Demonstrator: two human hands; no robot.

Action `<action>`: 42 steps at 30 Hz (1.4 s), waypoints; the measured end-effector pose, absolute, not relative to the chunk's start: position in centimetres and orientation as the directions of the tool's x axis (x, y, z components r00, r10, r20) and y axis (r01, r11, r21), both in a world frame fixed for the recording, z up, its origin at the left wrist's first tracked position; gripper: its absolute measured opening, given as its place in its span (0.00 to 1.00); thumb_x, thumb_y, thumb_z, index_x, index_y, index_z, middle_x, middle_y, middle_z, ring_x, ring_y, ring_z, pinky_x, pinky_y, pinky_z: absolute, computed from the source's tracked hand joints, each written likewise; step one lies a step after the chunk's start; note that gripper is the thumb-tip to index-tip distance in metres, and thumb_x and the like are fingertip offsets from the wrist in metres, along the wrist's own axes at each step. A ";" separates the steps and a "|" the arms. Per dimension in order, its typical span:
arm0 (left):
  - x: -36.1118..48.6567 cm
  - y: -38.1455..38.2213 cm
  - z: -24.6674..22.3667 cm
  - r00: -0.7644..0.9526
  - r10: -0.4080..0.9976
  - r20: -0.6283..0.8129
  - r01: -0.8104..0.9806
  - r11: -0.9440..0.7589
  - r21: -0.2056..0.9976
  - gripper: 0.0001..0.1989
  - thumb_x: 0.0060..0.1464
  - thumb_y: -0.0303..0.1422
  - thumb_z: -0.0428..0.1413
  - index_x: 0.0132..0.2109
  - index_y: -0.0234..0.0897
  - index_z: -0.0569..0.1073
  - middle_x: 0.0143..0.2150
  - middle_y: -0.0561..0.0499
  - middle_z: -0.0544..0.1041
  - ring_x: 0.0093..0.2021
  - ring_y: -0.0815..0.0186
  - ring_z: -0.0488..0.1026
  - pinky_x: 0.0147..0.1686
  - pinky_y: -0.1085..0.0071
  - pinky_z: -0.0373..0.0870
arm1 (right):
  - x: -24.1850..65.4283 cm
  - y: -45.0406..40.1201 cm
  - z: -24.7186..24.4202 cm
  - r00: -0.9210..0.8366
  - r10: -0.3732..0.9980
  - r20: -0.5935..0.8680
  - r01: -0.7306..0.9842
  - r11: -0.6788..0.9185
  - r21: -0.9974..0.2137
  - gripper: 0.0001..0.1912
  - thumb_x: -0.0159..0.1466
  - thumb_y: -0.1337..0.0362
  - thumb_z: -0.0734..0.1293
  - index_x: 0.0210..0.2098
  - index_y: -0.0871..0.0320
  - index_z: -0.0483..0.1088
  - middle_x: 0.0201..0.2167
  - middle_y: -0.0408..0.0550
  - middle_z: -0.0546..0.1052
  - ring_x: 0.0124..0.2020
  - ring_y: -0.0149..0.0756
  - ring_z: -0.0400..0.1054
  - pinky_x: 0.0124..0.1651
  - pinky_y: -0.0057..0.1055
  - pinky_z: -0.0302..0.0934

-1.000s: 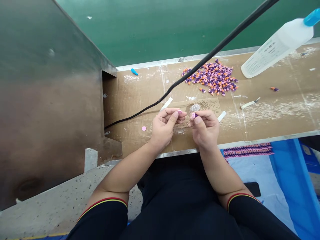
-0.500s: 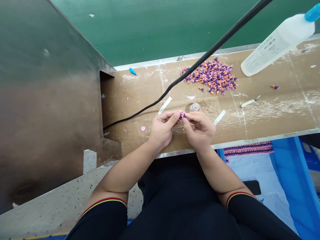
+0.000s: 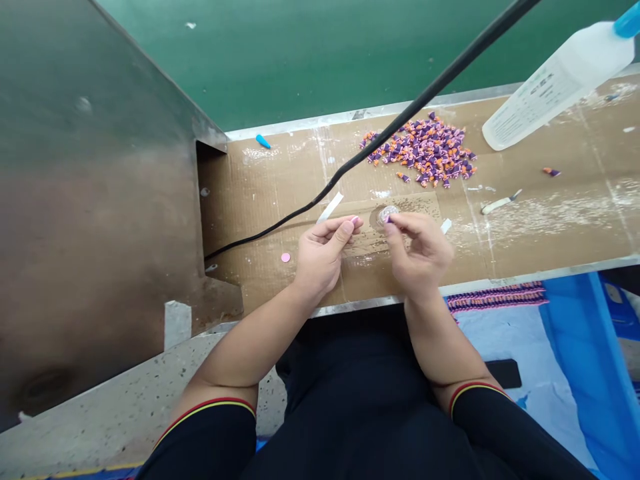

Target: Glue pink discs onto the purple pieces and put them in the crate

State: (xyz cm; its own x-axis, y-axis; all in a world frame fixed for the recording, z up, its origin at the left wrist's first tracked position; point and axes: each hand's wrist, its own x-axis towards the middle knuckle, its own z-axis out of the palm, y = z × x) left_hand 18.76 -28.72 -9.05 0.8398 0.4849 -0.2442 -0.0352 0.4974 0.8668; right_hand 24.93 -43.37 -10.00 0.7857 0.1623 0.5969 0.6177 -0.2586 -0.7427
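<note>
My left hand (image 3: 320,257) pinches a small pink disc (image 3: 355,219) between thumb and forefinger, and my right hand (image 3: 423,257) has its fingertips (image 3: 404,223) clamped on a small purple piece (image 3: 389,219), right over a clear little cup (image 3: 387,215) on the cardboard worktop (image 3: 280,200).

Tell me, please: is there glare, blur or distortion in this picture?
Head view: the metal panel shows a dull reflected glow, no hard glare; the left hand and right hand look sharp; the wide lens stretches the forearms toward the bottom.
</note>
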 end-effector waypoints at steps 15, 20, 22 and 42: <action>18.5 -28.0 -9.0 0.848 0.466 -0.251 -0.054 0.548 0.835 0.18 0.47 0.45 0.81 0.39 0.41 0.88 0.41 0.46 0.87 0.43 0.65 0.82 0.44 0.70 0.78 | 31.2 -47.1 -8.5 0.573 0.713 0.403 0.817 -0.457 -0.353 0.13 0.77 0.68 0.66 0.45 0.49 0.83 0.43 0.51 0.84 0.44 0.46 0.75 0.49 0.45 0.73; 18.4 -28.0 -8.8 0.856 0.445 -0.264 -0.035 0.560 0.828 0.19 0.46 0.45 0.81 0.39 0.40 0.87 0.41 0.46 0.86 0.44 0.65 0.83 0.44 0.70 0.78 | 30.9 -46.9 -8.4 0.593 0.692 0.411 0.803 -0.470 -0.368 0.13 0.76 0.69 0.66 0.43 0.50 0.83 0.42 0.51 0.83 0.44 0.46 0.75 0.50 0.45 0.73; 18.4 -28.0 -8.7 0.861 0.428 -0.273 -0.024 0.571 0.820 0.19 0.47 0.45 0.80 0.39 0.40 0.87 0.41 0.46 0.86 0.43 0.65 0.82 0.44 0.71 0.77 | 30.3 -46.8 -8.2 0.617 0.652 0.441 0.785 -0.472 -0.401 0.11 0.76 0.68 0.67 0.44 0.50 0.82 0.42 0.51 0.84 0.45 0.46 0.76 0.50 0.45 0.74; 18.7 -28.2 -9.1 0.865 0.420 -0.275 -0.010 0.562 0.827 0.23 0.41 0.52 0.81 0.36 0.41 0.88 0.35 0.48 0.85 0.36 0.69 0.78 0.39 0.73 0.77 | 23.1 -40.8 -10.3 0.804 0.191 0.563 0.594 -0.200 -0.780 0.06 0.74 0.64 0.72 0.46 0.49 0.84 0.40 0.47 0.86 0.41 0.41 0.83 0.42 0.41 0.83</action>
